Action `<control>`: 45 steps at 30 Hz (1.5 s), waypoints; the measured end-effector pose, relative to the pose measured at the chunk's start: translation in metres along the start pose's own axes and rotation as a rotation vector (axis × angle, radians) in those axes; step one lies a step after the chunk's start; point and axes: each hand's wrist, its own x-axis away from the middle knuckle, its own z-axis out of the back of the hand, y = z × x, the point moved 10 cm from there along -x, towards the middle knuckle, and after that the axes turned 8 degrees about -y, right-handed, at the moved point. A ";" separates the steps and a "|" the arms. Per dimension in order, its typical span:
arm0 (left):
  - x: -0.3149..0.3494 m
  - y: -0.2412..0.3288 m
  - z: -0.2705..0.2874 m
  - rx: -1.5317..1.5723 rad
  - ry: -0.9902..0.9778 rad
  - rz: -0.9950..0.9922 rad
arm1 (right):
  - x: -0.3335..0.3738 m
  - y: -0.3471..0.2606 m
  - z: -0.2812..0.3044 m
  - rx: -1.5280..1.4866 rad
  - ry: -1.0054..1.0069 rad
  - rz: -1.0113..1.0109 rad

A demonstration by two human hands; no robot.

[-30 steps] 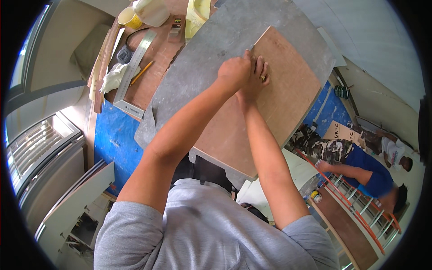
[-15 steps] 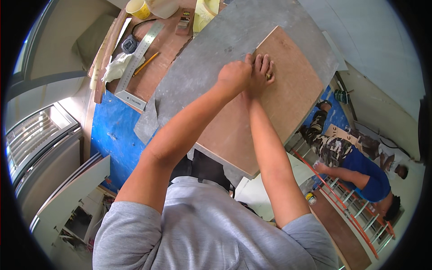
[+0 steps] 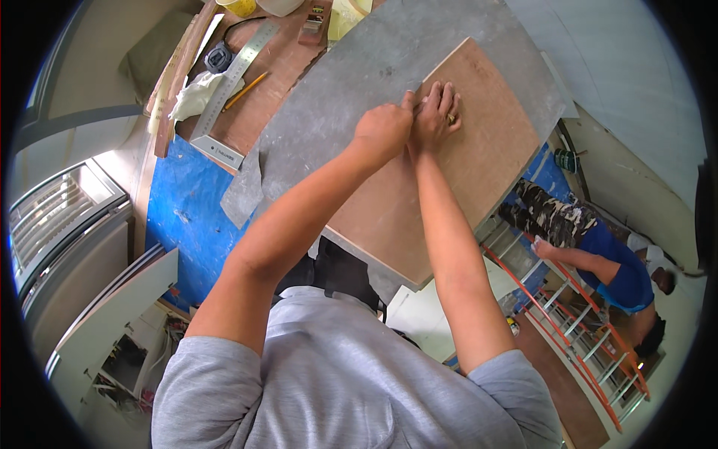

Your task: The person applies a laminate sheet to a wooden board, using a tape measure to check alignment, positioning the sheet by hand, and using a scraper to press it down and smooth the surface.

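Observation:
A flat brown wooden board [image 3: 479, 150] lies on a large grey sheet [image 3: 329, 97], tilted toward the upper right. My left hand [image 3: 384, 126] is closed at the board's left edge, thumb toward my other hand; whatever it grips, if anything, is hidden under the fingers. Just beside it, my right hand [image 3: 434, 120] presses down on the board with its fingers stretched forward and a ring on one of them. The two hands touch or nearly touch, and the board's edge between them is partly covered.
On the brown worktop [image 3: 262, 105] at upper left are a metal try square [image 3: 232, 86], a pencil [image 3: 245, 92], a tape measure [image 3: 219, 57] and a white cloth [image 3: 196, 96]. At right a person in blue [image 3: 617, 262] is beside an orange-railed ladder [image 3: 572, 322]. Blue sheeting [image 3: 187, 217] covers the floor.
My hands stay at the same edge of the board, with only a slight shift. At right, the other person and the ladder appear in slightly different positions.

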 end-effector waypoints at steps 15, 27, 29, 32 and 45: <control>0.029 -0.012 -0.010 0.030 -0.038 0.028 | 0.000 -0.006 0.008 -0.015 -0.021 -0.017; 0.051 -0.023 -0.022 -0.015 -0.100 0.058 | 0.001 -0.006 0.003 0.023 -0.010 -0.002; 0.055 -0.027 -0.024 -0.002 -0.081 0.061 | 0.002 -0.007 0.003 0.025 -0.009 0.003; 0.062 -0.029 -0.028 -0.002 -0.072 0.047 | 0.001 -0.008 0.002 0.018 -0.007 0.012; 0.092 -0.038 -0.037 -0.029 -0.103 0.058 | 0.001 -0.008 0.003 -0.005 -0.020 0.001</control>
